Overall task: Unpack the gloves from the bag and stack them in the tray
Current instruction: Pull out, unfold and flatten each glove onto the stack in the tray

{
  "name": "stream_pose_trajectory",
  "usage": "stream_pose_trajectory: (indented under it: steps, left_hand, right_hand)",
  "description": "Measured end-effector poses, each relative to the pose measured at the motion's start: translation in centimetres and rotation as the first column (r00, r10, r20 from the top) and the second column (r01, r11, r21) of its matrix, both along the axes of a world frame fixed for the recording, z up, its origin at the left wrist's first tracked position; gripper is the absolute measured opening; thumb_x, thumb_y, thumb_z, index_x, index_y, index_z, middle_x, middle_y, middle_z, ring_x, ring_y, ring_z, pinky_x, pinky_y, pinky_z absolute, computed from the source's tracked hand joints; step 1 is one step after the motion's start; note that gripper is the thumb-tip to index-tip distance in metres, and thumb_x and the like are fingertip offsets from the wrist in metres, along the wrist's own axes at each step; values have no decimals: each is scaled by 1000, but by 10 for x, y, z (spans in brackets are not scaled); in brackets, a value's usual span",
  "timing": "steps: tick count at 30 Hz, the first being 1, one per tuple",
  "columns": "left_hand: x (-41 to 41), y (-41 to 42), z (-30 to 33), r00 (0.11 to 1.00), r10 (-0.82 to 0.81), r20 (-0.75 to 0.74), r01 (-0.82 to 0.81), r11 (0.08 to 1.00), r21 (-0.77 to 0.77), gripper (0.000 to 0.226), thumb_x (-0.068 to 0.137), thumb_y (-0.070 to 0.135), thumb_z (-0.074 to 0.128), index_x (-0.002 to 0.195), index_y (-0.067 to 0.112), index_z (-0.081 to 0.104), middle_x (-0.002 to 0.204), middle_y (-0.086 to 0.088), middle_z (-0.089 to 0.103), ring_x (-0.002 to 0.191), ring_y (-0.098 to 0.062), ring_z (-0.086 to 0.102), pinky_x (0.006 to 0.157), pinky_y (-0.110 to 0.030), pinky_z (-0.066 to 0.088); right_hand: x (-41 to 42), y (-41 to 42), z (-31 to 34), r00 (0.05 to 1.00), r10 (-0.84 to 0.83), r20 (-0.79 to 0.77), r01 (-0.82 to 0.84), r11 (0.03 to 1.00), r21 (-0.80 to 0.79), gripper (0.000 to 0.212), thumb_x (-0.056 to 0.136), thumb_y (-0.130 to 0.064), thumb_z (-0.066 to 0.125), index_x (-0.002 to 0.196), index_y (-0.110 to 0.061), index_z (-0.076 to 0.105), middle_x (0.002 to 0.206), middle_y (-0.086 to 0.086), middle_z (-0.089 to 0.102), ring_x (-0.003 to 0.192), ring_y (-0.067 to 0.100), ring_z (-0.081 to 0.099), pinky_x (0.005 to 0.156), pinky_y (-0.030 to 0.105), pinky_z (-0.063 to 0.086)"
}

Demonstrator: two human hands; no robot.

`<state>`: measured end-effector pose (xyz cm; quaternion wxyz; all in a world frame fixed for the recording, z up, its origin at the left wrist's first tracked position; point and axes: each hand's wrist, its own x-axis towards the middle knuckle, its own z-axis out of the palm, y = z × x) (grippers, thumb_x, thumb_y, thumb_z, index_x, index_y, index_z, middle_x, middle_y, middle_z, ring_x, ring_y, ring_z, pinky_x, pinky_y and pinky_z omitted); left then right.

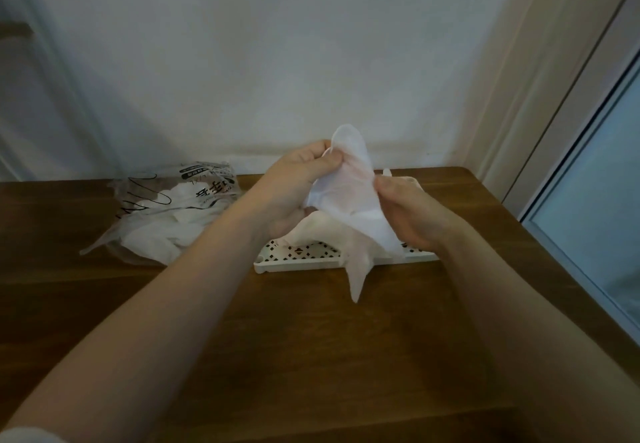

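Note:
A thin translucent white glove (pixel 349 200) is held up above the tray between both hands. My left hand (pixel 298 186) pinches its upper left edge. My right hand (pixel 408 214) grips its right side. The glove's lower part hangs down past the tray's front rim onto the table. The white perforated tray (pixel 298 259) lies flat on the wooden table, mostly hidden behind the hands and the glove. To the left lies the clear plastic bag (pixel 166 207) with black print, and several white gloves are still inside it.
The brown wooden table (pixel 311 356) stands against a white wall. Its right edge runs diagonally at the right. Beyond it a window or glass door frame (pixel 588 152) reaches down past the table.

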<state>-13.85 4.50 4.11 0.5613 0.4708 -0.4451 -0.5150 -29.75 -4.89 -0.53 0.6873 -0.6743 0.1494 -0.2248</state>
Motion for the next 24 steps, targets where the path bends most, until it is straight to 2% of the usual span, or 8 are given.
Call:
stream_pose_trajectory:
  steps: [3,7,10,13,14,18,21,24]
  left_hand:
    - [3,-10,-4,997,50,-54,-51,999,-17,19,95,10,43,87,12,60,76,-2,63,73,-17,61,65,-30,51]
    - [7,-22,-15,999,37,19,-37,999,13,21,88,-2,39,84,9,56,79,-6,57,75,-20,56,63,-29,46]
    - [4,-29,-18,1000,9,30,-10,1000,25,30,83,-9,35,88,10,58,78,-4,58,72,-17,57,60,-26,48]
    - [-2,-36,-15,999,-7,51,6,1000,22,38,80,-13,33,72,13,58,66,1,58,66,-14,55,57,-24,46]
    - [-3,-39,-14,997,2,76,-3,1000,25,39,80,-14,32,68,14,56,62,3,57,63,-13,53,56,-23,45]
    - [-2,-46,-15,988,94,123,-100,994,46,34,74,-12,34,56,15,47,56,2,45,55,-12,42,53,-25,37]
    - [0,-46,-17,994,100,50,-104,991,86,23,66,-8,34,62,11,46,63,-2,42,56,-14,42,50,-24,39]
    - [1,-48,-24,994,107,17,-108,983,152,25,70,-10,31,71,7,49,65,-3,50,59,-16,51,52,-25,44]
  right_hand:
    - [-17,-20,-3,996,85,-42,-81,994,74,69,66,-43,81,108,6,58,96,12,60,83,19,63,70,27,54]
    - [-35,-44,6,979,202,-37,-192,966,172,40,64,-30,85,65,-15,48,69,0,51,58,10,51,53,17,46]
    - [-33,-49,14,963,270,1,-267,950,162,31,69,-39,81,76,-17,60,88,-1,64,73,12,60,62,22,52]
    - [-18,-50,14,969,196,-150,-178,976,127,77,59,-51,83,119,-10,56,115,11,62,102,24,61,79,33,54]
    - [-13,-50,12,959,219,-179,-195,971,140,82,59,-50,83,124,-10,53,117,11,62,105,25,61,81,34,54]
    - [-7,-52,4,932,292,-216,-266,954,142,56,60,-42,84,101,-8,68,94,5,71,87,18,67,76,28,56]
    - [-17,-64,1,932,279,-231,-255,958,131,54,60,-41,84,91,-2,64,82,2,69,77,14,66,68,24,54]
    - [-33,-76,3,935,291,-201,-256,949,186,34,64,-35,84,80,-13,64,75,-1,64,67,11,62,60,21,52]
